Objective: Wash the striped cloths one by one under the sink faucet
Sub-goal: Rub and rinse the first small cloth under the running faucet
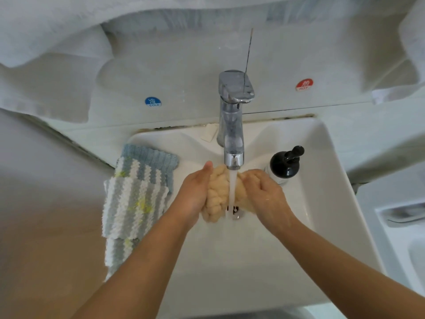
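Nearest me, two bare forearms enter from the bottom edge and converge over the white sink [326, 203]. Between the hands sits a bunched cream-yellow cloth [217, 199], held over the drain [234, 210] and directly under the running stream of water [232, 189].

Left hand [195, 192]: on the cloth's left side, palm turned inward, fingers curled round the wad, thumb up near the spout. It grips the cloth. Right hand [264, 194]: on the cloth's right side, back of hand toward me, fingers curled down onto the fabric. It also grips the cloth. I read the wad as squeezed between both palms; I cannot tell how far the fingers wrap underneath.

Left of the hands, a stack of grey-and-white striped cloths [133, 201] lies draped over the sink's left rim, well apart from the water. Yellowish marks show on the upper ones.

Right of the hands, just beside the right knuckles, a black-topped pump bottle [285, 164] stands upright on the sink ledge.

Further back, the chrome faucet [232, 125] rises at the basin's rear centre, lever on top. A small white soap piece [209, 132] rests just left of its base.

On the wall beyond: a blue COLD sticker [153, 102] to the left, a red HOT sticker [304, 84] to the right.
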The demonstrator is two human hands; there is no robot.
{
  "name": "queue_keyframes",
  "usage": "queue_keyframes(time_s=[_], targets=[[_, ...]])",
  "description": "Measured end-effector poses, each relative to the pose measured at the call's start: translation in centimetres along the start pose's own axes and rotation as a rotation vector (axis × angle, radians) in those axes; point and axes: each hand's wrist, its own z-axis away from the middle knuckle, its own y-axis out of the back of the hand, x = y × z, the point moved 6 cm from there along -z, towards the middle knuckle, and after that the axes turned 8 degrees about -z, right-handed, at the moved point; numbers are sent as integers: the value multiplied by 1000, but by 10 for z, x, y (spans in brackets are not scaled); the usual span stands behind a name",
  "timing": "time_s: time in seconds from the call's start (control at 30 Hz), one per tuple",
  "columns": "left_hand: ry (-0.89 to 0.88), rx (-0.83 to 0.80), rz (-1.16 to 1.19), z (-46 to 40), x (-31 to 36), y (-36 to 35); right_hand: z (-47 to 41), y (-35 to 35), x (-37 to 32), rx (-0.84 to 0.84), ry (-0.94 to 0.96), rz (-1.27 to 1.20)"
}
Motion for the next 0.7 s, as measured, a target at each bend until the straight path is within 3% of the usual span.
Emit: queue_keyframes(time_s=[0.13, 0.23, 0.37, 0.43, 0.57, 0.7], targets=[[-70, -88, -86, 1, 3, 7, -8, -6, -10, -196, 84, 72], [-142, -174, -136, 3, 13, 7, -10, -18, -14, -345, 31, 203], [-235, -160, -411, 3, 22, 13, -10, -29, -18, -431, -39, 334], [-152, -175, -507, 2, 15, 17, -10, -30, -18, -424, -48, 264], [108, -421, -175, 2, -21, 20, -10, -28, -12, -370, -130, -54], [74, -548, 355, 8, -44, 9, -15, -16, -6, -247, -166, -277]])
